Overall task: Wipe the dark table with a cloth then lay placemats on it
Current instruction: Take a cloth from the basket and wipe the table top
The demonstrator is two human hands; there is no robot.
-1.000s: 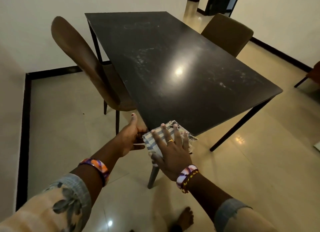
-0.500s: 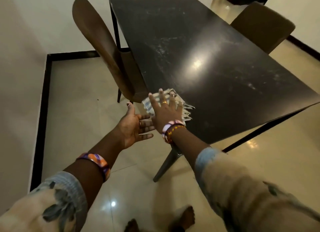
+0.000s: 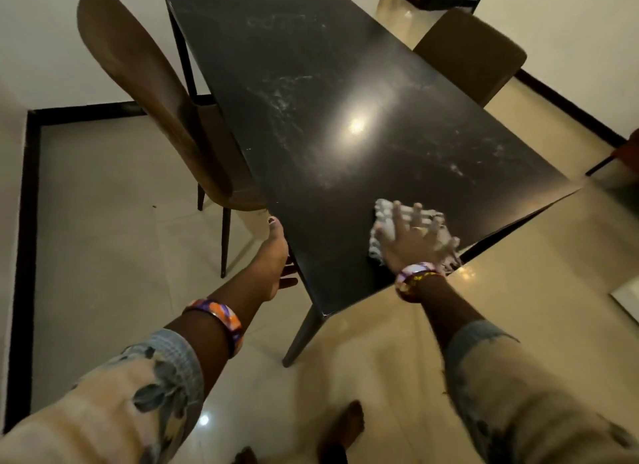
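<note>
Right hand (image 3: 413, 237) is flat on the cloth (image 3: 387, 218), fingers spread wide and pretty much straight, palm down, pressing it onto the dark table (image 3: 345, 83). Not curled round it at all, just pushing. Cloth is a pale crumpled thing near the table's near-right edge, a bit blurred so can't make out the pattern. It pokes out on both sides of the hand and past the fingertips.

Left hand (image 3: 273, 259) sits at the table's near-left edge, close to the near corner. Thumb up along the edge, fingers relaxed and mostly straight, reaching under the top afaict. Looks like it touches the edge but can't tell for sure, and it isn't gripping anything.

Tabletop has whitish smears in the middle and toward the far end, plus a bright light reflection. Brown chair (image 3: 145, 83) tucked in on the left side, another chair (image 3: 473, 55) on the far right side. Colourful bangle (image 3: 221, 320) on left wrist, beaded ones on the right. No placemats in view.
</note>
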